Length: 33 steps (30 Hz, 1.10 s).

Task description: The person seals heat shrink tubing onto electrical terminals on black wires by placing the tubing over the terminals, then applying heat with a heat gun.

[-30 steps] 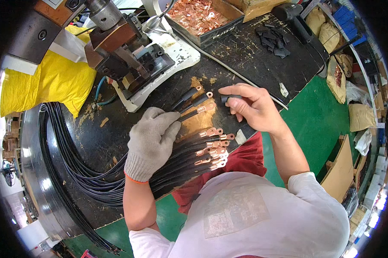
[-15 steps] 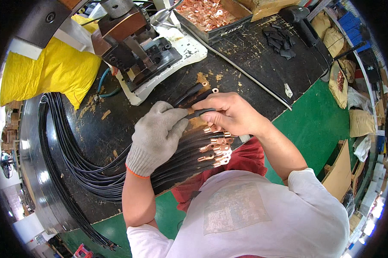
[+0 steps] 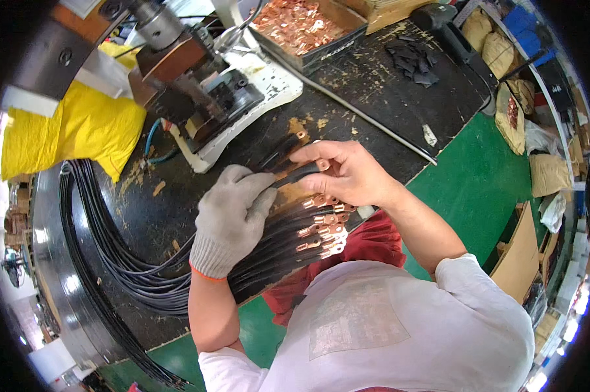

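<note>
My left hand [image 3: 233, 212], in a grey knit glove, pinches a black cable [image 3: 283, 179] between thumb and fingers. The cable's end carries a black sleeve [image 3: 303, 172] and a copper lug [image 3: 323, 164] pointing right. Around that end my bare right hand [image 3: 347, 173] is open, its thumb below and its index finger above, with the sleeve visible in the gap. Just beyond lie more sleeved cable ends [image 3: 284, 149]. Nearer me, several black cables [image 3: 275, 238] lie side by side with bare copper lugs [image 3: 327, 228] on their ends, at the table's edge.
A press [image 3: 197, 85] on a white base stands at the back left, beside a yellow sack [image 3: 73, 130]. Behind are a bin of copper lugs [image 3: 327, 54], black sleeve pieces [image 3: 412, 60] and a heat gun [image 3: 448, 36]. A grey rod [image 3: 367, 114] crosses the table.
My right thumb and index finger have parted from the sleeve they pinched. The sleeve now sits at the lug, whose copper tip shows. My view has shifted slightly.
</note>
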{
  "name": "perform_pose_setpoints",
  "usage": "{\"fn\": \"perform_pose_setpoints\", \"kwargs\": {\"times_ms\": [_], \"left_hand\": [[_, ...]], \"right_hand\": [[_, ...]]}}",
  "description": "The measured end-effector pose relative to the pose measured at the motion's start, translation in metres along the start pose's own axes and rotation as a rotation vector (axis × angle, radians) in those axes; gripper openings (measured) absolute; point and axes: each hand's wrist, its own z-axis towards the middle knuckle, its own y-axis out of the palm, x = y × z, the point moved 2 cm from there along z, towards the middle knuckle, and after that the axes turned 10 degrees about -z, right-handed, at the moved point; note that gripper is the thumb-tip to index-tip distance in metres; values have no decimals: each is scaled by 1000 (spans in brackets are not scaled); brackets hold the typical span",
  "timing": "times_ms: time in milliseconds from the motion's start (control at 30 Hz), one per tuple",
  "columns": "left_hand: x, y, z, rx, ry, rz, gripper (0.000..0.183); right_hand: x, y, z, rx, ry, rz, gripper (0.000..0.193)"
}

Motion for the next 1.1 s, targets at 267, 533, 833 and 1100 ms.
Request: {"fn": "perform_pose_setpoints", "kwargs": {"times_ms": [267, 533, 833, 1100], "left_hand": [[-3, -15, -5, 413, 112, 280, 21], [-5, 2, -5, 187, -55, 399, 16], [-2, -1, -16, -277, 6, 48, 22], [-2, 5, -14, -303, -11, 231, 16]], "right_hand": [[21, -140, -7, 738, 29, -792, 21], [63, -209, 31, 657, 238, -1316, 32], [52, -185, 13, 754, 41, -1273, 23], [-21, -59, -16, 460, -2, -410, 22]]}}
